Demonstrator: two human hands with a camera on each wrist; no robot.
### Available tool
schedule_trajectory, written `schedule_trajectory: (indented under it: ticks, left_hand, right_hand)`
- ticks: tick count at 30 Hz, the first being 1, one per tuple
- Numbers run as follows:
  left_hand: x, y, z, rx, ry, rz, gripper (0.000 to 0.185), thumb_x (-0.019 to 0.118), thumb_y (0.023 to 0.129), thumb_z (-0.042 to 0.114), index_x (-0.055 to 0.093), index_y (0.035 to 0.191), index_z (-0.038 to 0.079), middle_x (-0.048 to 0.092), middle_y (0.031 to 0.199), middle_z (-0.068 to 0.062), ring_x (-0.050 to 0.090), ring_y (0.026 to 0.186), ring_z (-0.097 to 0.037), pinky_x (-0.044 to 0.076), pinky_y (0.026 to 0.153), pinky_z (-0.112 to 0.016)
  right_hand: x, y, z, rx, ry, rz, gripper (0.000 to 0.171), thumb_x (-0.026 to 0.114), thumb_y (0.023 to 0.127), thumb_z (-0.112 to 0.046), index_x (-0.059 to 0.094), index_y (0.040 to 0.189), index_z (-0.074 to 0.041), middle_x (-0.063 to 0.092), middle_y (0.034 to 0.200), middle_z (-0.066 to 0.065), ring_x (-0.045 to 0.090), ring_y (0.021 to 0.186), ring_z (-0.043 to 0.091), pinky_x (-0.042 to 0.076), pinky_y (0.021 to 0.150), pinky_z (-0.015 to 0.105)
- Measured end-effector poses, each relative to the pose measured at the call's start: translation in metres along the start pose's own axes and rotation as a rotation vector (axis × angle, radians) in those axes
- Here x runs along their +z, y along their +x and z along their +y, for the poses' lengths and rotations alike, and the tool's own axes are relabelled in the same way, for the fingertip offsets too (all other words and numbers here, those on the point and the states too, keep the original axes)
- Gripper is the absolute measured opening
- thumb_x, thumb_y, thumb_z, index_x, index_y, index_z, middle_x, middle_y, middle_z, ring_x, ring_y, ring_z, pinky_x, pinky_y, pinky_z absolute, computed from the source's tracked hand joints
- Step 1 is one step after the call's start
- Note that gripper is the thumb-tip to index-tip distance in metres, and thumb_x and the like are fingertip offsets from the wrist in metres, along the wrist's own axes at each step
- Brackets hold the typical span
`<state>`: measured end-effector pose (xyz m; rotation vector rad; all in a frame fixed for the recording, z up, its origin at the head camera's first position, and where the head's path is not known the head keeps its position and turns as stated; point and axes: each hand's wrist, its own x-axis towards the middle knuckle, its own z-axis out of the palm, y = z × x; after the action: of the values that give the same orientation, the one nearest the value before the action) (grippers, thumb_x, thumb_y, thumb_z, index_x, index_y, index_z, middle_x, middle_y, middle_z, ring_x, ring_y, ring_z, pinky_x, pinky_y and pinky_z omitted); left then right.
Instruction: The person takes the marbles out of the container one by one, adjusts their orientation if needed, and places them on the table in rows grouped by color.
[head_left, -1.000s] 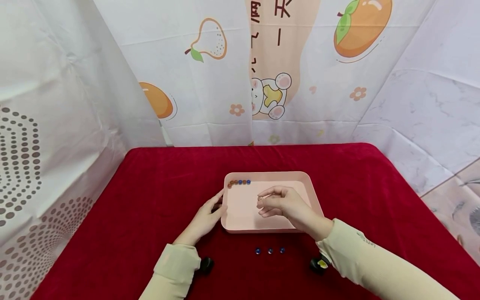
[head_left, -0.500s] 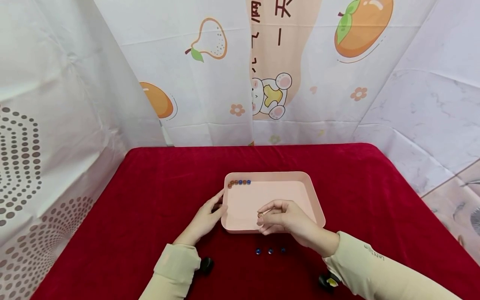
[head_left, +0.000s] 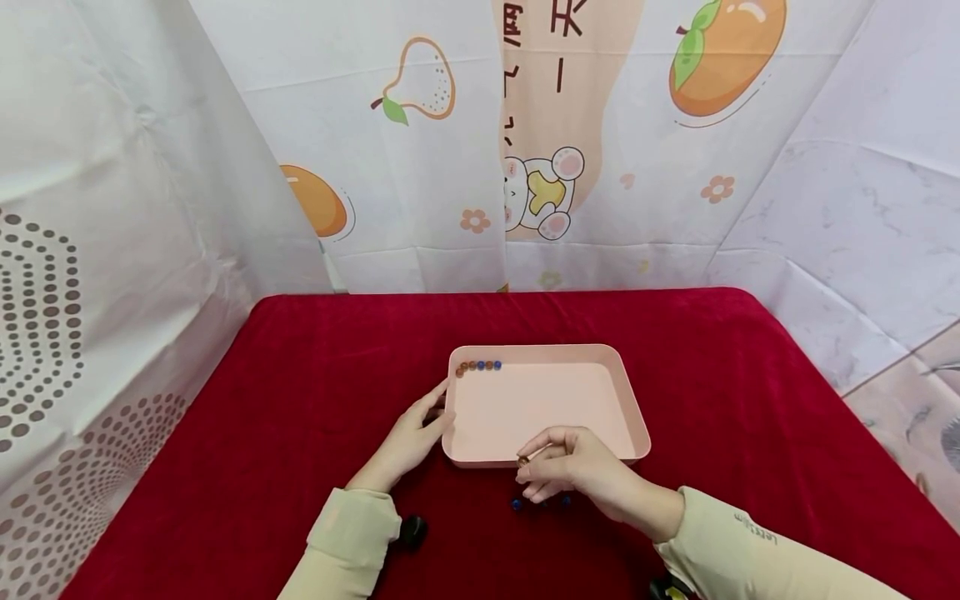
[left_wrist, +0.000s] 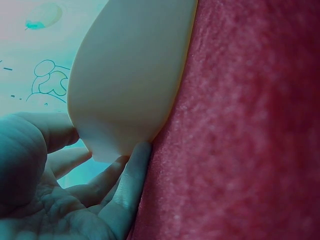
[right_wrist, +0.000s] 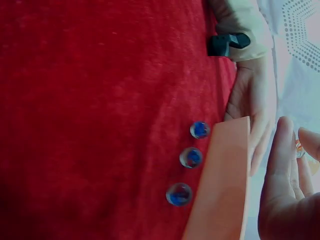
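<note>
A shallow pink tray (head_left: 555, 400) sits on the red cloth. My left hand (head_left: 405, 435) holds its left side, the thumb at the rim and the other fingers against the outer wall (left_wrist: 130, 75). Between thumb and fingertips my right hand (head_left: 577, 468) pinches a brownish marble (head_left: 522, 460), above the tray's near edge; only a bit of this marble (right_wrist: 299, 147) shows in the right wrist view. On the cloth in front of the tray lie three clear marbles with blue inside (right_wrist: 191, 157), partly covered by the right hand in the head view.
Several brown and blue marbles (head_left: 481, 365) line the tray's far left corner. Red cloth (head_left: 337, 358) covers the table. Printed white curtains (head_left: 420, 183) hang behind and on both sides. A black device (head_left: 412, 532) is at the left wrist.
My right hand has come nearer, from over the tray's middle to its near edge, with the marble still pinched. The left hand and the tray have stayed put.
</note>
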<state>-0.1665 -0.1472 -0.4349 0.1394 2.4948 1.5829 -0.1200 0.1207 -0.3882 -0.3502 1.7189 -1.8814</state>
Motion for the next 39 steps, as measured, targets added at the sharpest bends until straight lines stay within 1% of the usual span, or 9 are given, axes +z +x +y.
schedule_trajectory:
  ticks: [4,9,12,15,19,22,26,31,39]
  left_hand:
    - [0.000,0.000,0.000,-0.006,-0.002,0.002,0.057,0.055,0.102,0.021,0.034,0.156,0.022,0.051,0.143,-0.012,0.053,0.125,-0.027,0.047,0.099,-0.041]
    - [0.000,-0.001,0.001,0.002,-0.006,0.002,0.057,0.055,0.102,0.021,0.034,0.156,0.020,0.052,0.142,-0.013,0.054,0.124,-0.028,0.049,0.097,-0.041]
    - [0.000,-0.001,0.001,-0.002,-0.009,-0.003,0.057,0.054,0.102,0.021,0.034,0.156,0.020,0.051,0.142,-0.013,0.053,0.124,-0.028,0.049,0.096,-0.040]
    - [-0.001,-0.001,0.001,-0.009,-0.008,-0.004,0.057,0.055,0.102,0.021,0.034,0.156,0.021,0.051,0.143,-0.012,0.053,0.125,-0.027,0.049,0.097,-0.040]
    - [-0.001,-0.001,0.002,-0.016,-0.010,-0.004,0.057,0.054,0.103,0.021,0.033,0.156,0.022,0.051,0.143,-0.012,0.053,0.124,-0.027,0.049,0.098,-0.041]
    - [-0.001,0.000,0.001,-0.017,-0.014,-0.005,0.057,0.054,0.103,0.021,0.033,0.156,0.021,0.051,0.143,-0.013,0.052,0.125,-0.028,0.049,0.097,-0.041]
    - [-0.001,0.001,0.000,-0.008,-0.018,-0.001,0.057,0.055,0.102,0.020,0.034,0.156,0.020,0.051,0.144,-0.013,0.052,0.125,-0.028,0.049,0.097,-0.040]
    - [-0.001,0.000,0.000,0.000,-0.034,-0.002,0.057,0.055,0.102,0.019,0.034,0.156,0.019,0.051,0.143,-0.014,0.052,0.125,-0.029,0.052,0.095,-0.038]
    - [-0.001,0.000,0.002,-0.002,-0.009,-0.002,0.057,0.055,0.102,0.020,0.034,0.156,0.021,0.052,0.142,-0.012,0.054,0.124,-0.027,0.048,0.098,-0.041]
  right_hand:
    - [0.002,-0.003,0.006,0.007,-0.008,0.000,0.030,0.067,0.086,0.000,0.058,0.108,0.017,0.075,0.086,0.009,0.072,0.070,0.014,0.060,0.067,0.030]
    - [0.004,-0.008,0.014,0.019,-0.011,-0.013,0.031,0.066,0.086,0.001,0.057,0.109,0.019,0.075,0.087,0.013,0.072,0.068,0.013,0.060,0.066,0.030]
    - [0.007,-0.011,0.018,0.027,-0.015,-0.011,0.026,0.066,0.086,0.000,0.060,0.106,0.015,0.075,0.088,0.014,0.071,0.067,0.013,0.059,0.065,0.030]
    - [0.009,-0.013,0.024,0.032,-0.018,-0.002,0.024,0.066,0.086,-0.001,0.061,0.105,0.012,0.075,0.087,0.012,0.070,0.065,0.013,0.059,0.064,0.029]
    - [0.011,-0.016,0.034,0.032,-0.030,0.009,0.026,0.067,0.086,-0.001,0.060,0.106,0.015,0.073,0.081,0.005,0.068,0.062,0.010,0.058,0.062,0.027]
    - [0.011,-0.018,0.042,0.040,-0.039,0.012,0.027,0.067,0.085,0.000,0.060,0.106,0.017,0.072,0.077,0.003,0.066,0.059,0.008,0.057,0.060,0.025]
    - [0.011,-0.020,0.050,0.052,-0.031,0.004,0.025,0.067,0.085,0.001,0.061,0.105,0.016,0.072,0.078,0.006,0.067,0.059,0.008,0.057,0.059,0.024]
    - [0.013,-0.021,0.053,0.055,-0.023,-0.024,0.028,0.067,0.085,0.001,0.060,0.106,0.019,0.073,0.080,0.009,0.067,0.060,0.008,0.057,0.059,0.025]
    - [0.014,-0.020,0.059,0.051,-0.060,-0.013,0.030,0.068,0.084,0.001,0.061,0.106,0.021,0.074,0.083,0.017,0.066,0.059,0.007,0.057,0.058,0.023]
